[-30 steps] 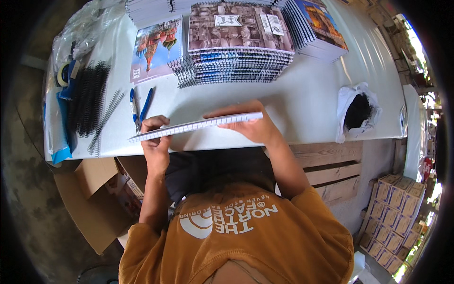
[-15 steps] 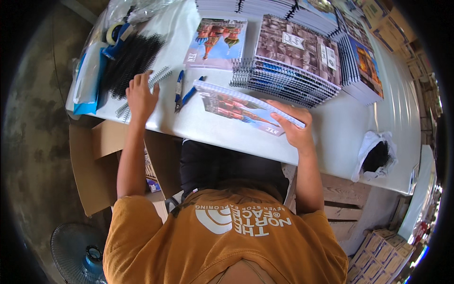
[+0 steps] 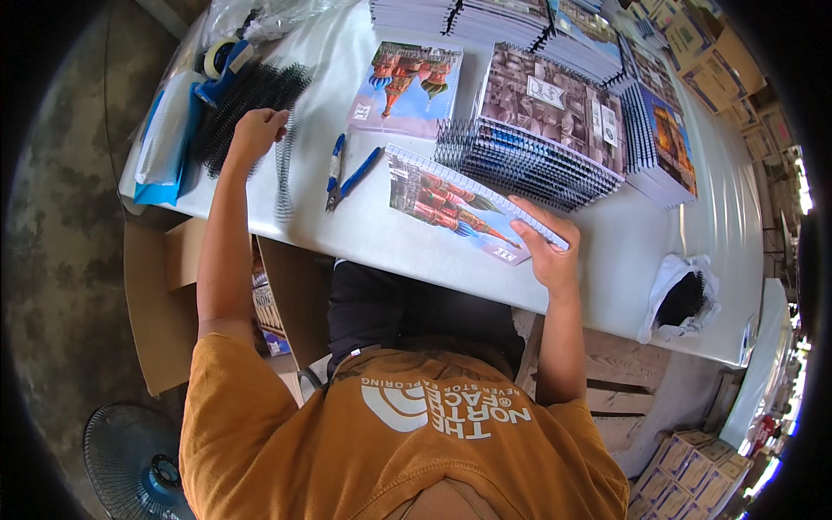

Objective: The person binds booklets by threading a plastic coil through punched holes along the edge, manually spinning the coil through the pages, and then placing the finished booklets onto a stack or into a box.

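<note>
My left hand is closed, its fingertips pinching the upper end of a thin plastic spiral binding coil that hangs toward the table's near edge. Just beyond lies a heap of black spiral coils. My right hand grips one end of a notebook with a colourful domed-building cover, tilted above the table; holes run along its upper edge. Blue-handled pliers, handles spread, rest between the coil and this notebook. A similar notebook lies flat behind them.
Spiral-bound notebooks are stacked at the back right, with further stacks beyond. A blue tape dispenser stands at the far left. On the right, a white bag holds black coils. Below the table are an open cardboard box and a fan.
My left hand has moved slightly away from me, and the coil has swung from a slant under the hand to nearly upright beside it. My right hand keeps hold of the notebook.
</note>
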Available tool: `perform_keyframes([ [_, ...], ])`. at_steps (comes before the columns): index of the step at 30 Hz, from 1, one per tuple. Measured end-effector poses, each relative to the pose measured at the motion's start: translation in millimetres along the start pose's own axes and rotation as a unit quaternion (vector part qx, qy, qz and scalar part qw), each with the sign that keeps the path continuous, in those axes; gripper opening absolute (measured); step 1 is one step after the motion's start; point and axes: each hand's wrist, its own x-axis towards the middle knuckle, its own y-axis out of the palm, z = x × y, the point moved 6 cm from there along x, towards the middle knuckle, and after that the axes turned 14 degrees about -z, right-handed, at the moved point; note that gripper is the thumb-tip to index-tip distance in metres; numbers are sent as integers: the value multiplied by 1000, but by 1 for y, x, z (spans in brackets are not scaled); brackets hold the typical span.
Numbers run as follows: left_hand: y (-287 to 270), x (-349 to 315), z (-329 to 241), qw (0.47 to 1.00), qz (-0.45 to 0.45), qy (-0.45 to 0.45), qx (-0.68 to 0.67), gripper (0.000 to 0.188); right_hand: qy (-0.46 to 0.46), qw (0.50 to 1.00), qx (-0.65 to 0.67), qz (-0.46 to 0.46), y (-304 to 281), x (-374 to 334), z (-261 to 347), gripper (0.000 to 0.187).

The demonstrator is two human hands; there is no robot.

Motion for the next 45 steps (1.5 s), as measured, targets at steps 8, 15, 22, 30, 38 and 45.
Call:
perform_keyframes([
  [8, -16, -23, 24, 995, -73, 26, -70, 30, 15, 1000, -3, -10, -3, -3, -4, 26],
  [15, 2, -128, -85, 980, 122, 151, -37, 30, 22, 999, -21, -18, -5, -3, -2, 26],
  [22, 3, -119, -31, 967, 39, 99, 230, 29, 17, 1000, -15, -17, -5, -5, -2, 26],
  [30, -48, -76, -85, 977, -124, 114, 131, 37, 32, 999, -8, -29, -6, -5, -3, 26],
  [38, 2, -135, -136, 930, 206, 178, -248, 35, 32, 999, -8, -24, -5, -5, -3, 27],
  [45, 10, -135, -137, 938, 218, 125, -240, 36, 41, 999, -13, -9, -5, -5, -2, 26],
])
